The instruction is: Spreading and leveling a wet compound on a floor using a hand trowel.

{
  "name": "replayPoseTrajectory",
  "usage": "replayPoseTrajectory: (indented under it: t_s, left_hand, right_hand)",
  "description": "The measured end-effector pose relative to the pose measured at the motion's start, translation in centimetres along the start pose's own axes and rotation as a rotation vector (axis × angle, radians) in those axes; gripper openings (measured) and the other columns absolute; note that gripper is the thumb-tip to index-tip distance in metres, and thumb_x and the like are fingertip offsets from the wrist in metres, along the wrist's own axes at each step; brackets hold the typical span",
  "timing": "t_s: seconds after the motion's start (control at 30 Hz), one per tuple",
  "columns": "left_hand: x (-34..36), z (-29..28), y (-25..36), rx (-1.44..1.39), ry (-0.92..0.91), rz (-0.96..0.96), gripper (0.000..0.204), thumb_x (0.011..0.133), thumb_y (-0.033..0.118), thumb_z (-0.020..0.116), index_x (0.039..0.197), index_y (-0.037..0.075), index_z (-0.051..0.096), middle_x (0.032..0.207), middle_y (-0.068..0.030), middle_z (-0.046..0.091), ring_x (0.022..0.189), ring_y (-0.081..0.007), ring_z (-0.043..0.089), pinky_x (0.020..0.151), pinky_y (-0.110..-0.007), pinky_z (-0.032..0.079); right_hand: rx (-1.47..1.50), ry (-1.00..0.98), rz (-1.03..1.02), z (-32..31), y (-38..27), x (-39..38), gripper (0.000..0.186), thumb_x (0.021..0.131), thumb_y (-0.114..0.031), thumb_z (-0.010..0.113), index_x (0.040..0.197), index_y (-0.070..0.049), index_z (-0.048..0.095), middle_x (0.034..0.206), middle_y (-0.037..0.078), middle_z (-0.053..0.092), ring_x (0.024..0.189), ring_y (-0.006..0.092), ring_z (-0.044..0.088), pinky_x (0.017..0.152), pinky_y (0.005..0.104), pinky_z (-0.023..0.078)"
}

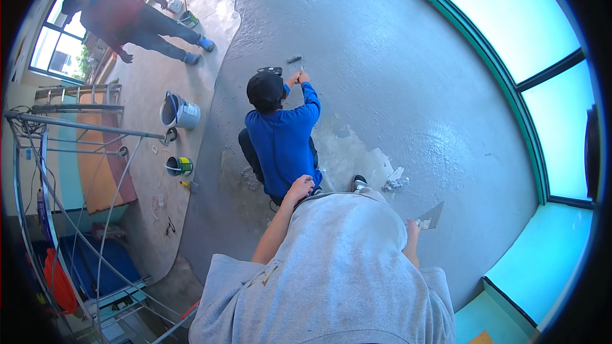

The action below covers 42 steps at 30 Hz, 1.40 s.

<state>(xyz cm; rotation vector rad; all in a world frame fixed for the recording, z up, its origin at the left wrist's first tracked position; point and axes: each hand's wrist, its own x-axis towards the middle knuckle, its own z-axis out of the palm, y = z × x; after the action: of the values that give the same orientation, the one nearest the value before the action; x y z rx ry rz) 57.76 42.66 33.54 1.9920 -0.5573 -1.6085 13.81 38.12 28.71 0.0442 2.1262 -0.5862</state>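
Observation:
My left hand (301,187) rests at my waist, its fingers loosely curled, with nothing visible in them. Out to the right, my right hand (413,227) grips a trowel (432,215) by its handle, the flat grey blade held over the floor. White-grey smears mark the trowel near the grip. Beneath it spreads a wet-looking grey coating (472,185). To the left of the blade, a lump of coating material (396,181) lies at the edge of a bare, paler patch (347,153).
A co-worker in blue (280,146) crouches ahead, both hands on a tool with a dark head (294,60). Another person (134,16) stands far left. A white bucket (185,114), a dark bucket (179,165) and metal scaffolding (89,124) stand left. Green-framed windows (503,76) line the right.

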Motion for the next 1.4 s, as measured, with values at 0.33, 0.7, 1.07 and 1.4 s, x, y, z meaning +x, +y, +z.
replayPoseTrajectory:
  t_s: [0.33,0.7,1.07,1.4]
  left_hand:
    - [0.2,0.1,-0.5,-0.001,-0.007,-0.006,0.035,0.084,0.020,0.052,0.115,0.003,0.050,0.093,-0.0060,0.059,0.075,-0.0133,0.055,0.060,-0.027,0.047]
    - [0.1,0.1,-0.5,0.016,-0.001,-0.009,0.038,0.084,0.021,0.051,0.117,0.003,0.049,0.093,-0.0059,0.060,0.078,-0.0140,0.056,0.063,-0.027,0.047]
    - [0.3,0.0,-1.0,0.027,-0.002,-0.014,0.038,0.084,0.021,0.052,0.116,0.002,0.049,0.095,-0.0066,0.060,0.078,-0.0150,0.057,0.062,-0.028,0.047]
    - [0.6,0.2,-1.4,0.025,-0.012,-0.007,0.035,0.085,0.021,0.051,0.115,0.002,0.049,0.093,-0.0062,0.060,0.077,-0.0142,0.056,0.060,-0.027,0.047]
  right_hand:
    - [0.024,-0.041,-0.022,0.0,0.3,0.8,0.019,0.073,-0.011,0.065,0.074,-0.001,0.049,0.054,0.012,0.050,0.043,0.0273,0.049,0.041,0.0416,0.039]
    - [0.071,-0.092,-0.045,-0.3,0.8,1.5,0.018,0.073,-0.009,0.065,0.073,-0.001,0.049,0.053,0.012,0.050,0.042,0.0266,0.048,0.039,0.0409,0.040]
    - [0.041,-0.034,-0.017,-0.2,0.4,-0.1,0.019,0.073,-0.011,0.065,0.071,-0.001,0.049,0.054,0.013,0.051,0.043,0.0269,0.049,0.041,0.0406,0.040]
    - [0.045,-0.010,-0.006,-0.5,0.8,0.7,0.019,0.073,-0.011,0.065,0.073,-0.001,0.049,0.055,0.012,0.050,0.044,0.0265,0.050,0.041,0.0405,0.040]
